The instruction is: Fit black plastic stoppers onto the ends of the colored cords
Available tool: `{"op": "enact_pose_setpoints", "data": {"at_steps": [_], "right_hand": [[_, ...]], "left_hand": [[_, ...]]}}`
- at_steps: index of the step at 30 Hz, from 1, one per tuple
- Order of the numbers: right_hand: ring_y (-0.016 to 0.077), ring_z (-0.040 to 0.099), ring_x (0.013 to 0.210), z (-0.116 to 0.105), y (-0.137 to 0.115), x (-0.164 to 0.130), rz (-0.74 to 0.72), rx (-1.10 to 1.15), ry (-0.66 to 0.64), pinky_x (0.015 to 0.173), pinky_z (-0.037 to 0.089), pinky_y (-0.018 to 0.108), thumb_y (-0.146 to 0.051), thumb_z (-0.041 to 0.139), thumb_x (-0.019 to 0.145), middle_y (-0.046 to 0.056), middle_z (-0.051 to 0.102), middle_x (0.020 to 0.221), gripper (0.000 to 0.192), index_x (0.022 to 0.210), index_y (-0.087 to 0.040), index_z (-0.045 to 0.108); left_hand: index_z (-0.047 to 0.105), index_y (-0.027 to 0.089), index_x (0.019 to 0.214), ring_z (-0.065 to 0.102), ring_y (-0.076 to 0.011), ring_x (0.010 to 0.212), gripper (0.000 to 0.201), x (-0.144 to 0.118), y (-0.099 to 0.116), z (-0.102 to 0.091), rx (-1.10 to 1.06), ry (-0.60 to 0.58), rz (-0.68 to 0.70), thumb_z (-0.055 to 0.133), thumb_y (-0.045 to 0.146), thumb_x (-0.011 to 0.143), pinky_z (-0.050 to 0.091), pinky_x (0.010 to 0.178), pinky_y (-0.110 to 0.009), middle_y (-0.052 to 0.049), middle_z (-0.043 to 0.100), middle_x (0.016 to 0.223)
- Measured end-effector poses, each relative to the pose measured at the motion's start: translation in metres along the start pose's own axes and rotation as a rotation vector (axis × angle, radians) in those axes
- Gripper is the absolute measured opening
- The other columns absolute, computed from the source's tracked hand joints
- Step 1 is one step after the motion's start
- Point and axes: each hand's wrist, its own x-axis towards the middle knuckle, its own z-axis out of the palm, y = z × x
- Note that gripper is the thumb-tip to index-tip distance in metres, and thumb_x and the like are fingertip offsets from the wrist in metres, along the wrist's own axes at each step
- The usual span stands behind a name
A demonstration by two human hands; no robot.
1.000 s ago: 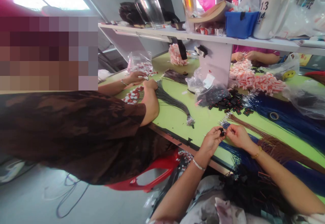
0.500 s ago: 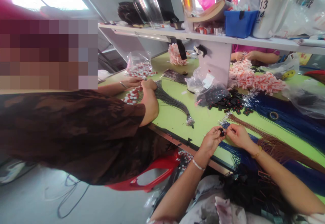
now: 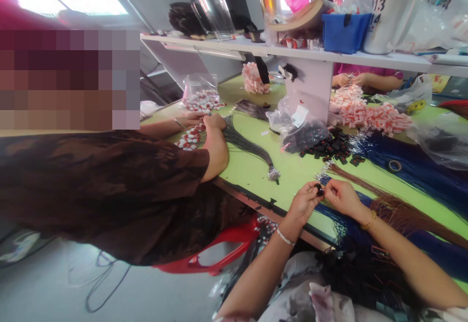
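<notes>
On the counter [image 3: 252, 166], near its front edge, the left hand [image 3: 303, 202] and the right hand [image 3: 340, 196] meet over a small clip [image 3: 320, 190], just before a heap of clips [image 3: 334, 149]. A bundle of wires [image 3: 398, 212] runs off to the right under the right forearm. Left of the hands lies another wire bundle [image 3: 248, 146], beside a co-worker's hand [image 3: 215, 122] (that person leans in from the left). Behind the clips a shelf [image 3: 292, 54] stands over the counter, carrying a bin [image 3: 345, 32] and a jug [image 3: 391, 15].

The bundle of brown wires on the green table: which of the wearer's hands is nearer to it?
Right. The right hand sits just beside the brown wires, at their left edge; the left hand is farther left, pinching a small black piece.
</notes>
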Motion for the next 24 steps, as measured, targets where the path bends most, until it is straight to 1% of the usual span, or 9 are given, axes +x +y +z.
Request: {"op": "enact_pose_setpoints", "data": {"at_steps": [5,10,13,15,20,24], "right_hand": [[0.0102,0.038,0.046,-0.0013,-0.0029,0.0005,-0.025,-0.026,-0.012,0.049,0.023,0.023,-0.025,0.048,0.083,-0.003,0.047,0.05,0.02,0.064,-0.019,0.051],[0.0124,0.045,0.056,-0.0002,-0.0028,-0.0011,-0.163,-0.135,-0.034,0.055,0.028,0.024,-0.02,0.045,0.085,0.001,0.054,0.063,0.017,0.07,-0.018,0.052],[0.0138,0.048,0.062,0.0005,-0.0015,-0.0014,-0.206,-0.178,-0.049,0.059,0.03,0.025,-0.018,0.044,0.086,0.003,0.055,0.068,0.016,0.072,-0.018,0.052],[0.0139,0.047,0.062,0.0002,0.0002,-0.0008,-0.201,-0.169,-0.05,0.058,0.03,0.024,-0.018,0.044,0.086,0.003,0.055,0.068,0.016,0.072,-0.017,0.051],[0.0114,0.044,0.056,0.0003,0.0029,-0.0006,-0.152,-0.044,-0.058,0.054,0.027,0.023,-0.016,0.046,0.085,0.0,0.053,0.063,0.016,0.069,-0.018,0.05],[0.0113,0.043,0.054,0.0042,0.0,-0.0028,-0.131,-0.105,-0.032,0.053,0.025,0.024,-0.016,0.049,0.081,-0.001,0.052,0.06,0.014,0.067,-0.017,0.05]], "left_hand": [[0.062,0.014,0.087,0.058,-0.0111,0.071,0.033,-0.0013,-0.0001,0.0017,0.036,0.043,0.013,0.08,0.018,0.059,0.048,0.074,-0.027,-0.002,0.062,0.079],[0.062,0.013,0.082,0.058,-0.0112,0.07,0.031,-0.0001,-0.0012,0.0027,0.054,0.074,0.005,0.081,0.019,0.058,0.048,0.072,-0.027,-0.001,0.061,0.076],[0.062,0.013,0.081,0.058,-0.0114,0.069,0.03,0.0005,-0.0021,0.0039,0.079,0.098,0.004,0.081,0.021,0.058,0.048,0.07,-0.027,-0.002,0.061,0.075],[0.062,0.013,0.081,0.058,-0.0112,0.068,0.031,0.0007,-0.0024,0.0045,0.1,0.111,0.009,0.081,0.021,0.058,0.048,0.068,-0.026,-0.002,0.061,0.075],[0.063,0.012,0.079,0.059,-0.0111,0.068,0.034,0.0005,-0.0019,0.005,0.076,0.12,-0.008,0.083,0.022,0.053,0.049,0.068,-0.026,-0.001,0.062,0.076],[0.062,0.012,0.079,0.059,-0.0103,0.066,0.036,-0.0001,-0.0031,0.006,0.106,0.133,0.017,0.084,0.024,0.052,0.049,0.065,-0.023,-0.001,0.063,0.073]]}}
